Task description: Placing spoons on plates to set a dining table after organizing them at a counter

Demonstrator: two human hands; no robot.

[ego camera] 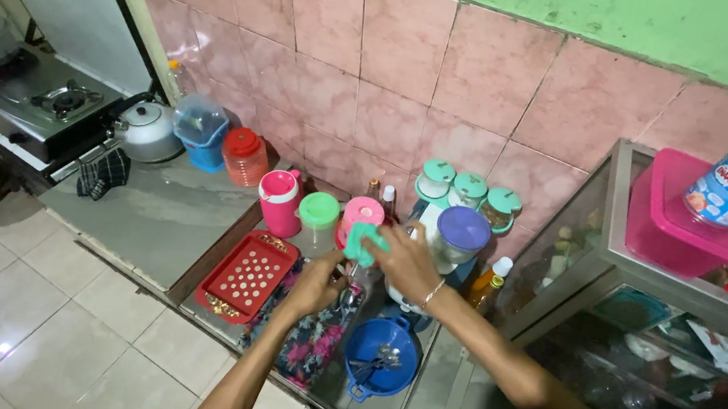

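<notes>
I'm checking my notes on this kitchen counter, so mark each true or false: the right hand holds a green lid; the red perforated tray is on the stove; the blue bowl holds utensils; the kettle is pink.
1. The right hand holds a green lid: true.
2. The red perforated tray is on the stove: false, it lies on the counter near the left hand.
3. The blue bowl holds utensils: true.
4. The kettle is pink: false, it is silver.
</notes>
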